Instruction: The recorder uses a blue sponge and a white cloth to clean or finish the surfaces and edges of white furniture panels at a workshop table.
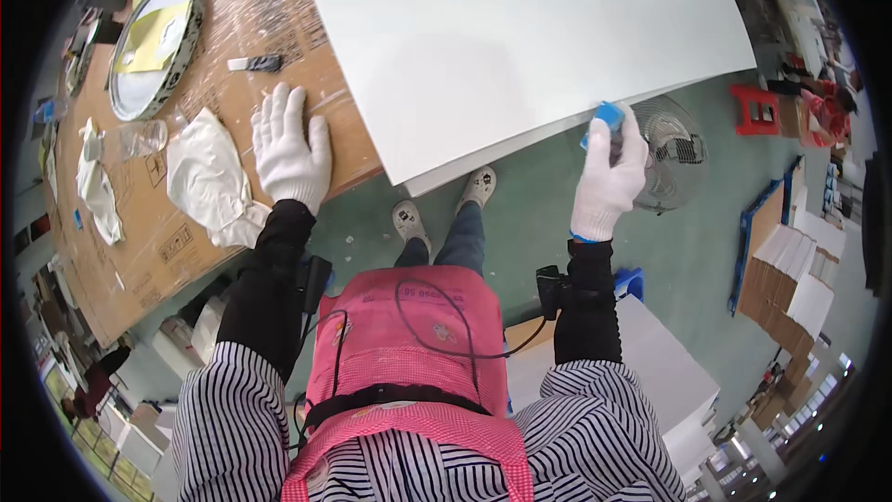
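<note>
My left hand (290, 151), in a white knit glove, lies flat with its fingers stretched out on the cardboard-covered table (153, 265). A crumpled white cloth (212, 181) rests just left of it. My right hand (606, 181), gloved alike, pinches a small blue block (609, 114) between thumb and fingers. The block is by the near right edge of a large white panel (520, 28); whether it touches the edge I cannot tell. Beneath that panel the edge of another white layer shows. A small white-and-dark brush or scraper (255, 64) sits beyond my left hand.
At the far left are a round tub lid (156, 48) with yellow paper on it, a clear plastic cup (144, 138) and another white cloth (98, 188). A floor fan (674, 153) stands right of my right hand. Farther right are a red stool (754, 110) and stacked boards (790, 270).
</note>
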Demonstrator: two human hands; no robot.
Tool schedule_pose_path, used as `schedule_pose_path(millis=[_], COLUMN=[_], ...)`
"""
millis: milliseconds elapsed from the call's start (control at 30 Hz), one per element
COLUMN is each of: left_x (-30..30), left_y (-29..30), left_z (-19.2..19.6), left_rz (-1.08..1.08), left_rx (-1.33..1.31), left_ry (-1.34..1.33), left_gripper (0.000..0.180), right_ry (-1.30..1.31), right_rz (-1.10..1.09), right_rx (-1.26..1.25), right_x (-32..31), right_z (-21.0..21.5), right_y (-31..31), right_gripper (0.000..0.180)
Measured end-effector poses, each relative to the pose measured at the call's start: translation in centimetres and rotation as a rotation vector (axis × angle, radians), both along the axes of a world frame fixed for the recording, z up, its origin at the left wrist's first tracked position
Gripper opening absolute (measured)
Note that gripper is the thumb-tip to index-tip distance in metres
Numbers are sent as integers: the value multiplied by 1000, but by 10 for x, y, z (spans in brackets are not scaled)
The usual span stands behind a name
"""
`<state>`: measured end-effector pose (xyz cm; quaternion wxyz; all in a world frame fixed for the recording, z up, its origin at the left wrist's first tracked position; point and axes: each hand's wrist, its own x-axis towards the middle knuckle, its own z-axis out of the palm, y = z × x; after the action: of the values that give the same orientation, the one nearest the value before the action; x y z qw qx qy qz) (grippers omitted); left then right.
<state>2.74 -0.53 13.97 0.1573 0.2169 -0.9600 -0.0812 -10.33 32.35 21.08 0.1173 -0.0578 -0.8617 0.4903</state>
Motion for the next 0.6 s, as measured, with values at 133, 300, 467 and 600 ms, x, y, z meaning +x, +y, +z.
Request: schedule_pose_path(millis=[133, 300, 467, 600], left_x=[1, -1, 4, 3], left_y=[-3, -1, -4, -3], left_z=[-4, -8, -9, -5], left_rz=[7, 12, 31, 43], left_rx=[-3, -15, -1, -10], left_ry=[27, 56, 27, 37], left_gripper=[46, 45, 46, 46], right_ry=[108, 200, 259, -59], right_rz=[203, 944, 713, 356], right_rx=[253, 67, 72, 110], right_x=[47, 114, 92, 73], right_z=[-10, -7, 8, 11], right_y=[-44, -104, -81, -69], right_gripper=[42, 51, 47, 45])
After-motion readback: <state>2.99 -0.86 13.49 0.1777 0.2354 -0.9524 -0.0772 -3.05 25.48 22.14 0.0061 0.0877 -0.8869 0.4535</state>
